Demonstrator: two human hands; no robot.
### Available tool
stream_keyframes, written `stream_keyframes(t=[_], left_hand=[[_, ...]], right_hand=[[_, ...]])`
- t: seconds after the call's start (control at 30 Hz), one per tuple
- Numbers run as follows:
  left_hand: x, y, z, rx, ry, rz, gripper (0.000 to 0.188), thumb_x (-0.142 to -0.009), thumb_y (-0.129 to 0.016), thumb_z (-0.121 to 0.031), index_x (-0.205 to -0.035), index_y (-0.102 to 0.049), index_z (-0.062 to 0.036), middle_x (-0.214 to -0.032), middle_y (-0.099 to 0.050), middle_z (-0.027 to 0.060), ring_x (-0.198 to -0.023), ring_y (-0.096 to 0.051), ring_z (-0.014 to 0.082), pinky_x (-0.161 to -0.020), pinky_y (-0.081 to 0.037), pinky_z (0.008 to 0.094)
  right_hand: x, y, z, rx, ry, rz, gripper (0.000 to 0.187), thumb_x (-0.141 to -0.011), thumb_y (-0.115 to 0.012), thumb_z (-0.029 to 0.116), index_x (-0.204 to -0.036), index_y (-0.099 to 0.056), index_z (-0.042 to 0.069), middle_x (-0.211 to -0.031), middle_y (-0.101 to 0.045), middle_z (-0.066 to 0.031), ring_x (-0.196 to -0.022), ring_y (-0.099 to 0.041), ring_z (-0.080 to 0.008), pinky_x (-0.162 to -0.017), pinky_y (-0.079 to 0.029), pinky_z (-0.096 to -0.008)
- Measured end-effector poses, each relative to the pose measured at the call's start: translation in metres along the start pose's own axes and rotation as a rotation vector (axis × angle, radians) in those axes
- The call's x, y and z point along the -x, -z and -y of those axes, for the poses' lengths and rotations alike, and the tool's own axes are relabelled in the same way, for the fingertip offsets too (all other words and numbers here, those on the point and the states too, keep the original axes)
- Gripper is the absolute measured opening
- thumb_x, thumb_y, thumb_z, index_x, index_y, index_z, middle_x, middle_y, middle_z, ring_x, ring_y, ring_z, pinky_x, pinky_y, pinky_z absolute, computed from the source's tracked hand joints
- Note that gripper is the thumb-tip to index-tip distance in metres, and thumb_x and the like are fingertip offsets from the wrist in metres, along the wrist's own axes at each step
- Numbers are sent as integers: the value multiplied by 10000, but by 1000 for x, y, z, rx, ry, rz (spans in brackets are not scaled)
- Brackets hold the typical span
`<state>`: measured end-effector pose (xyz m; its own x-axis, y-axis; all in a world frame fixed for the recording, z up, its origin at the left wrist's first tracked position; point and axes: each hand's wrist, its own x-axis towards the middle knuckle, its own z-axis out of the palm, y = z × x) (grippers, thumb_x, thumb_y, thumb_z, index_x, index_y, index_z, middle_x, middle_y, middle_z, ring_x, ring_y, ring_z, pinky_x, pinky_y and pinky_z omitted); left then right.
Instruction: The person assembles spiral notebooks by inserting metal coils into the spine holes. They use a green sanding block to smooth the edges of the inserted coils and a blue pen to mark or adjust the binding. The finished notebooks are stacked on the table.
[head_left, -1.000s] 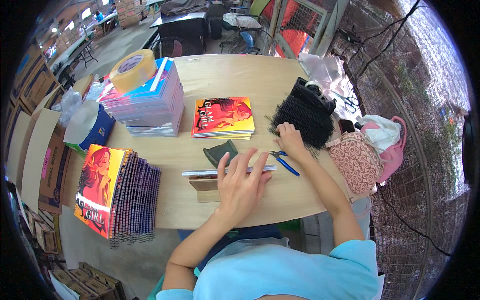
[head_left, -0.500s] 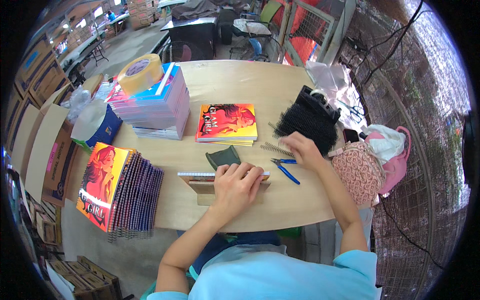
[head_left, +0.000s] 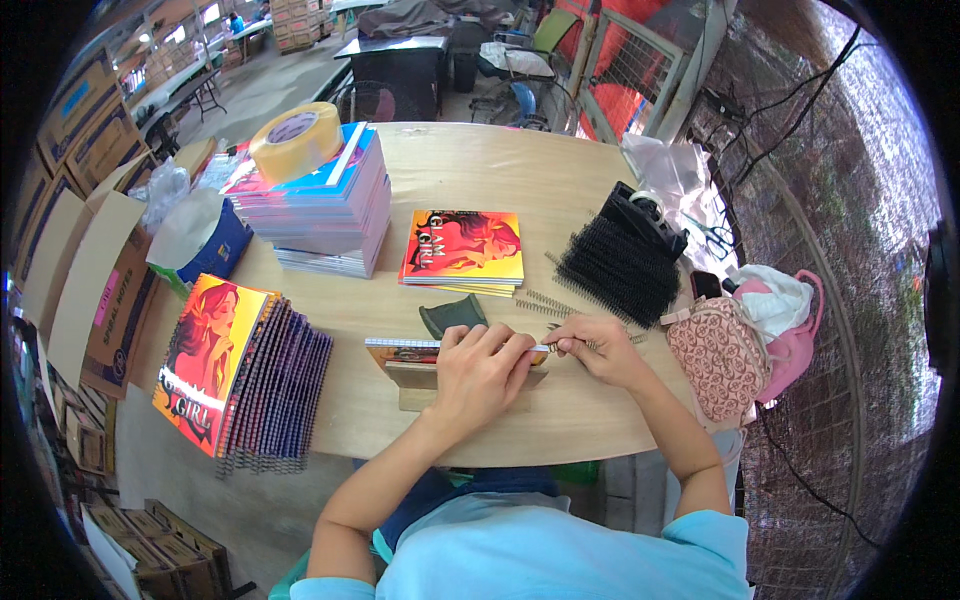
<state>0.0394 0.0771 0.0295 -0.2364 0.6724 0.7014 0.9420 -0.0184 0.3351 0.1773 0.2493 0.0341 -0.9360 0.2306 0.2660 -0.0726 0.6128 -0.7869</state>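
A notebook (head_left: 400,345) stands on its edge in a small wooden stand (head_left: 410,376) at the table's near side. My left hand (head_left: 478,370) is closed over its top edge, fingers wrapped round the pages and the stand. At the right end of that edge, my right hand (head_left: 603,350) pinches a wire spiral coil (head_left: 553,347), its tip close to the notebook's corner; much of the coil is hidden by my fingers. A dark green curved piece (head_left: 453,316) lies just behind the notebook. Loose spiral coils (head_left: 555,305) rest beyond my right hand.
Spiral-bound notebooks (head_left: 205,365) are stacked at the left, below a tall pile of books (head_left: 330,225) topped by a tape roll (head_left: 296,142). Further back lie colourful covers (head_left: 463,247). At the right are a heap of black coils (head_left: 620,260), scissors (head_left: 720,240) and a patterned pouch (head_left: 715,355).
My right hand has moved left from the loose coils to the notebook's right end, with a coil now in its fingers. The blue pliers are now mostly hidden by that hand.
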Motion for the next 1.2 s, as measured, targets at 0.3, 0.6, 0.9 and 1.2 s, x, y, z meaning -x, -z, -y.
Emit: stream_keyframes(t=[0.3, 0.6, 0.9, 1.2], left_hand=[[0, -3, -1, 60, -13, -13, 95, -794, -704, -164, -860, -646, -130, -779, -577, 20, -711, -585, 212, -670, -417, 361], [8, 4, 7, 169, -50, 67, 140, -783, -686, -169, -897, -629, -111, -811, -570, 57, -775, -597, 239, -676, -441, 379], [23, -21, -9, 15, -122, -81, 238, -747, -661, -246, -964, -606, -166, -957, -549, 45, -853, -570, 231, -752, -422, 443], [22, -38, -17, 9, -89, -103, 204, -737, -647, -278, -841, -591, -112, -914, -536, 56, -868, -553, 243, -808, -412, 427]], right_hand=[[-1, 5, 6, 317, 120, 153, 234, -829, -680, 94, -1048, -647, 18, -878, -643, -120, -748, -624, -271, -685, -497, -338], [0, -10, 32, 400, 69, 49, 267, -783, -707, 96, -1021, -601, 37, -859, -593, -133, -767, -620, -292, -675, -492, -354], [-67, 4, -14, 23, -213, 119, 818, -887, -311, 753, -1141, -557, 16, -992, -602, -57, -786, -571, -130, -672, -491, -265], [-141, -110, -84, 990, 13, 558, 375, -801, -656, 359, -1005, -634, 46, -1025, -590, -222, -982, -574, -385, -859, -466, -453]])
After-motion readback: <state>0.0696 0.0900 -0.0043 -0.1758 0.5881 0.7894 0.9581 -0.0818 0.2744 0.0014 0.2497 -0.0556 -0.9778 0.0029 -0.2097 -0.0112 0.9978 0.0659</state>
